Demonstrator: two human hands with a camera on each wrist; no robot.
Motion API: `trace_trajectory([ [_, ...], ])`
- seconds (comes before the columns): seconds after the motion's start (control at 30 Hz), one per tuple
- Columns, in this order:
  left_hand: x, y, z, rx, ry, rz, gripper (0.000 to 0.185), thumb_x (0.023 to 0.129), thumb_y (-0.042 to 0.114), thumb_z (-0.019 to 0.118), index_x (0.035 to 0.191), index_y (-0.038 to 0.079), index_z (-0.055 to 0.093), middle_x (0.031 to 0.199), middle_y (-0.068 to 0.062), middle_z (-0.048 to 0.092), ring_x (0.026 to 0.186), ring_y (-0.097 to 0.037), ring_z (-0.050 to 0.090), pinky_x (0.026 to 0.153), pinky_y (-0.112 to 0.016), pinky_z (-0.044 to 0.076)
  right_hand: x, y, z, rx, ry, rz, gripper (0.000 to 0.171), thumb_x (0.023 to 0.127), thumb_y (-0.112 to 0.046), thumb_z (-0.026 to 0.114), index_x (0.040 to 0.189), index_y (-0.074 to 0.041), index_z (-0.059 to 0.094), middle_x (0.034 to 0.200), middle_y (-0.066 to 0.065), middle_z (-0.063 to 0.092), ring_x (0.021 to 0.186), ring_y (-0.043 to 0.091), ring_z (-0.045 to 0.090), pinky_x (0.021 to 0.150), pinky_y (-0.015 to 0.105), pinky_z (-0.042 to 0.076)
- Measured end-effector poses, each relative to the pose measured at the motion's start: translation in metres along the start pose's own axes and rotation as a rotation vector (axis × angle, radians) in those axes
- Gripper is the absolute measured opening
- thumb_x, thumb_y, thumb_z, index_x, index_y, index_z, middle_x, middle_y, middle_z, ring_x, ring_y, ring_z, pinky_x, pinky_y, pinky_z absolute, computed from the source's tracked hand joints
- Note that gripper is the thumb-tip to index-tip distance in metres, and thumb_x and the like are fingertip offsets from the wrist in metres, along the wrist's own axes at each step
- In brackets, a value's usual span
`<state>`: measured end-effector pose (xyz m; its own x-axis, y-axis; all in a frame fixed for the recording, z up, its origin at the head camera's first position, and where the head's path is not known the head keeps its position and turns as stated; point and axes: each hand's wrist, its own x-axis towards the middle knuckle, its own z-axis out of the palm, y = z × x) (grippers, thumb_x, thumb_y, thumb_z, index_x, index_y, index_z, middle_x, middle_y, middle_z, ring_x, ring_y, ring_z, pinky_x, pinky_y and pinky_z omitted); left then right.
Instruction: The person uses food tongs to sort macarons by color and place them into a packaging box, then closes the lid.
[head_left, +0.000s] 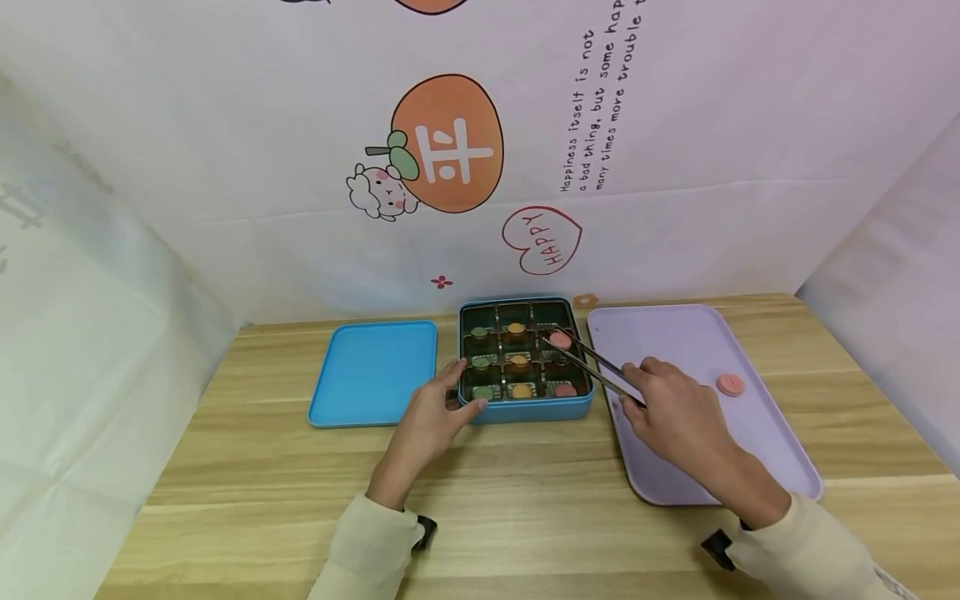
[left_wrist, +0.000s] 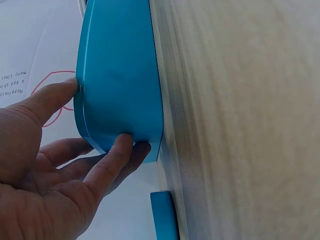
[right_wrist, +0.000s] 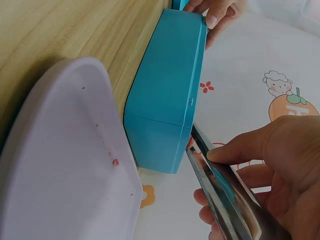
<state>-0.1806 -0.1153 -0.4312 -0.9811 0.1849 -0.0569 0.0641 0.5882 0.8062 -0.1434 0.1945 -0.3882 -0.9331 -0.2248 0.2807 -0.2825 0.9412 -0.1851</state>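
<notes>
My right hand [head_left: 678, 412] holds metal tongs [right_wrist: 231, 192], their tips around a pink round candy [head_left: 560, 340] over the right column of the blue tin box [head_left: 532, 408]. My left hand [head_left: 431, 412] grips the box's front left corner, thumb at the front rim and fingers along the left side. A dark divided insert lines the box. Green candies [head_left: 483, 392] sit in its left column and orange candies [head_left: 521, 390] in the middle one. Another pink candy [head_left: 565, 389] lies in the front right compartment.
Right of the box lies a lilac tray [head_left: 652, 333] bearing one pink candy [head_left: 731, 384] and a few crumbs. A blue lid [head_left: 375, 375] lies flat to the left. Behind the wooden table [head_left: 510, 517] hangs a printed white cloth [head_left: 300, 167].
</notes>
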Motion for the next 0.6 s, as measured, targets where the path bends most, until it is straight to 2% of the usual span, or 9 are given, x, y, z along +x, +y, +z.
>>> trace_trajectory([
  [0.6, 0.0004, 0.0012, 0.0, 0.006, 0.002, -0.003, 0.075, 0.099, 0.026, 0.076, 0.162, 0.01, 0.04, 0.171, -0.013, 0.031, 0.056, -0.013, 0.041, 0.06, -0.03, 0.037, 0.0, 0.0021, 0.0025, 0.004, 0.001, 0.007, 0.032, 0.086, -0.009, 0.079, 0.116, 0.004, 0.075, 0.095, 0.016, 0.071, 0.077, 0.028, 0.066, 0.048, 0.041, 0.049],
])
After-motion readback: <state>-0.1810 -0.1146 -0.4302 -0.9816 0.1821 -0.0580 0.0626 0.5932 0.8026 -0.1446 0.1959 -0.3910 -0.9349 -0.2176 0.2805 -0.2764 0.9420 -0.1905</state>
